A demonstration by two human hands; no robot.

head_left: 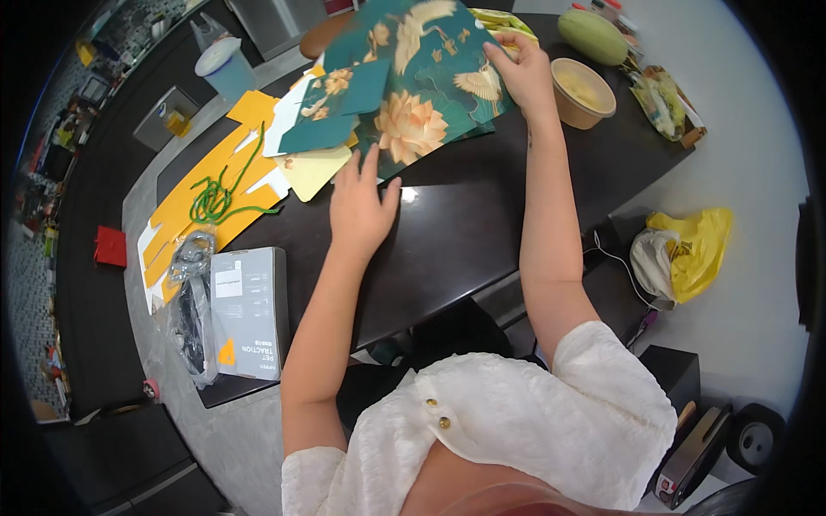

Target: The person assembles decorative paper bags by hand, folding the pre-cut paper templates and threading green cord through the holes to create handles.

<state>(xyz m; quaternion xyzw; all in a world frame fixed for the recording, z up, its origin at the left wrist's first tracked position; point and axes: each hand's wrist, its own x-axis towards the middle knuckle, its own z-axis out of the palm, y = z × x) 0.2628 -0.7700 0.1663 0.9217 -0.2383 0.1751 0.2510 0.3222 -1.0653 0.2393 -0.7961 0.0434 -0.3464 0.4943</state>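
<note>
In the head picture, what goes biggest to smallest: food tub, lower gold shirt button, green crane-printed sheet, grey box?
1. Green crane-printed sheet
2. Grey box
3. Food tub
4. Lower gold shirt button

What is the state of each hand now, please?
Left hand: open, at the lower edge of the green floral sheet.
Right hand: closed, holding that sheet by its right edge.

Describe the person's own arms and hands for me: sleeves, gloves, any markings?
Both the left hand and right hand are bare, with no glove, ring or watch visible. The forearms are uncovered; short crinkled white sleeves end above the elbows. A small dark mark shows near the right wrist, too small to make out.
</note>
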